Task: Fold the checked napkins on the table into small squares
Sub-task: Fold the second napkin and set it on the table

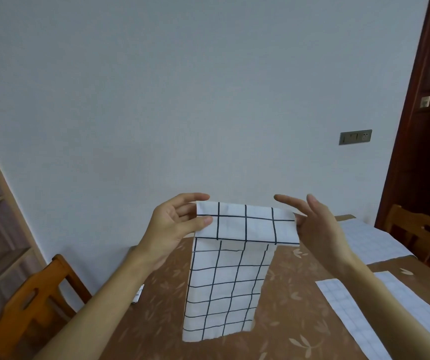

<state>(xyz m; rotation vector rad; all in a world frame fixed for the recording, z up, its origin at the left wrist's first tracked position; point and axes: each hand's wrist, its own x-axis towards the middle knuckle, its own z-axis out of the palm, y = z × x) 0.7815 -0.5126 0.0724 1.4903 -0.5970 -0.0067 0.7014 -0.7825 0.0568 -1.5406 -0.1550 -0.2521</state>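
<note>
A white napkin with a black check [224,281] hangs upright in the air above the table [286,294], its top edge folded over toward me. My left hand [175,224] pinches the top left corner between thumb and fingers. My right hand [317,224] holds the top right corner with the thumb behind the cloth, its other fingers stretched out straight. The napkin's lower edge hangs just above or on the brown leaf-patterned tablecloth.
Pale checked cloths lie on the table to the right: a long strip [349,313] and a larger sheet [369,240]. A small folded piece [138,294] peeks out behind my left forearm. Wooden chairs stand at the left [34,305] and right [421,232].
</note>
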